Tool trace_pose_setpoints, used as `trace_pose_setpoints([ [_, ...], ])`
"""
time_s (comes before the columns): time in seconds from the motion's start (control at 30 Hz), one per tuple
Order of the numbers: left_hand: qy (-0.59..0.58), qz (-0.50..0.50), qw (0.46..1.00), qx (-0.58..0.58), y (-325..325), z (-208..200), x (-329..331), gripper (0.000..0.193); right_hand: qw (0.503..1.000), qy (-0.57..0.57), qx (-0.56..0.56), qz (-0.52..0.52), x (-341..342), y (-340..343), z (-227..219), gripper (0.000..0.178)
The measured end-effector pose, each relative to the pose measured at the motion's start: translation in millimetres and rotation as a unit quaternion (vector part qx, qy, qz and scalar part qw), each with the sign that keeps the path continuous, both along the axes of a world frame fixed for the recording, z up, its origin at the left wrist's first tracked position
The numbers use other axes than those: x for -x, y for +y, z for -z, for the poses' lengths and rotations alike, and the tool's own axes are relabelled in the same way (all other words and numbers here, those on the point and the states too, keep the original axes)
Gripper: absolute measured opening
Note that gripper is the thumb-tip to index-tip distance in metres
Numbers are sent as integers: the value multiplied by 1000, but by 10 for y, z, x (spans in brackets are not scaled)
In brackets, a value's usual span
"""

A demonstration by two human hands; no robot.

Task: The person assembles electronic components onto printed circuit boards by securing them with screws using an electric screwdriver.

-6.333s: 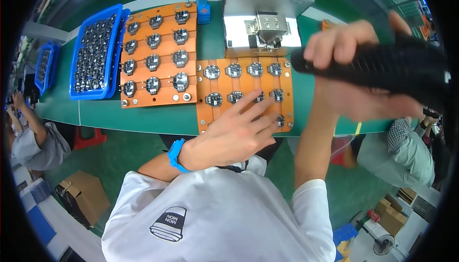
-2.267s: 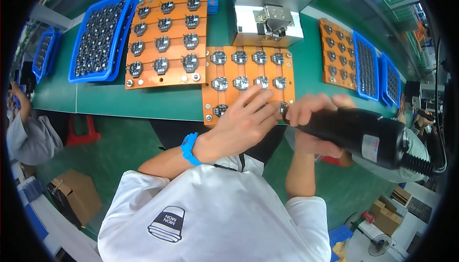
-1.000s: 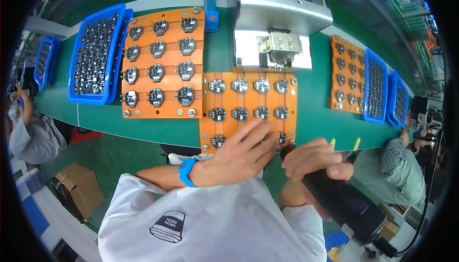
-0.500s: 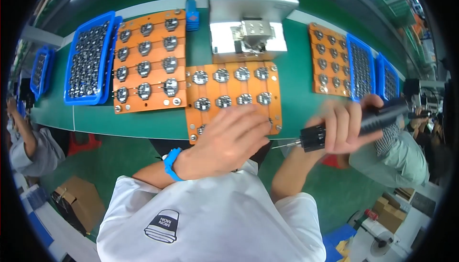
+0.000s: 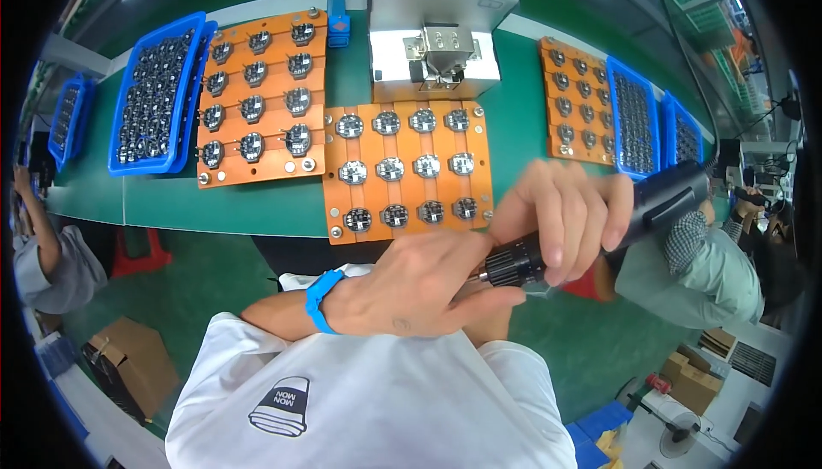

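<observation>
My right hand (image 5: pixel 565 212) is wrapped round a black electric screwdriver (image 5: pixel 655 208), its bit end pointing left. My left hand (image 5: pixel 419 285), with a blue wristband (image 5: pixel 320 300), is at that end. Its thumb stretches out below the screwdriver's nose and its fingers lie above, partly hidden behind my right hand. Whether anything small sits between these fingers, I cannot see. Just beyond my hands, an orange fixture board (image 5: pixel 409 145) carries rows of small round circuit parts (image 5: pixel 390 168). Both hands are off its near right corner.
A second loaded orange board (image 5: pixel 274 110) and blue trays (image 5: pixel 116 139) of parts stand to the left. Behind the middle board is a silver machine (image 5: pixel 441 6). Another orange board (image 5: pixel 552 118) and more blue trays (image 5: pixel 610 92) are at right. Co-workers sit on both sides.
My left hand has moved off the board, rightward and toward me, to the screwdriver's nose. The screwdriver has come left, and the board's near row is now uncovered.
</observation>
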State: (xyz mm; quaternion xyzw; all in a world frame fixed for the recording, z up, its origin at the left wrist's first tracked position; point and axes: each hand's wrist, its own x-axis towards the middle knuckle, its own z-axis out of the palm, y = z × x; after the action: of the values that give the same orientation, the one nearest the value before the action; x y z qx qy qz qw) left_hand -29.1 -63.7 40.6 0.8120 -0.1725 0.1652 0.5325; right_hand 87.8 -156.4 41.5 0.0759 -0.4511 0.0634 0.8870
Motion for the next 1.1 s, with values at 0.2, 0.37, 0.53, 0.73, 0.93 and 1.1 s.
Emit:
trace_pose_setpoints([
  [0.2,-44,-40,998,-25,-17,-1,6,43,998,44,32,12,10,-29,35,10],
  [0.37,-38,-17,999,-22,32,-4,-11,43,999,36,25,-14,3,-21,36,10],
  [0.53,46,22,998,27,91,-25,-33,42,999,14,27,-21,-65,-3,47,8],
  [0.73,56,4,998,37,123,-16,-91,39,989,56,140,3,-51,18,-17,6],
  [0.93,22,-43,998,32,110,10,-95,40,985,37,161,52,-140,101,94,11],
  [1.1,100,0,991,90,218,-26,-108,30,980,56,190,14,-147,109,25,23],
])
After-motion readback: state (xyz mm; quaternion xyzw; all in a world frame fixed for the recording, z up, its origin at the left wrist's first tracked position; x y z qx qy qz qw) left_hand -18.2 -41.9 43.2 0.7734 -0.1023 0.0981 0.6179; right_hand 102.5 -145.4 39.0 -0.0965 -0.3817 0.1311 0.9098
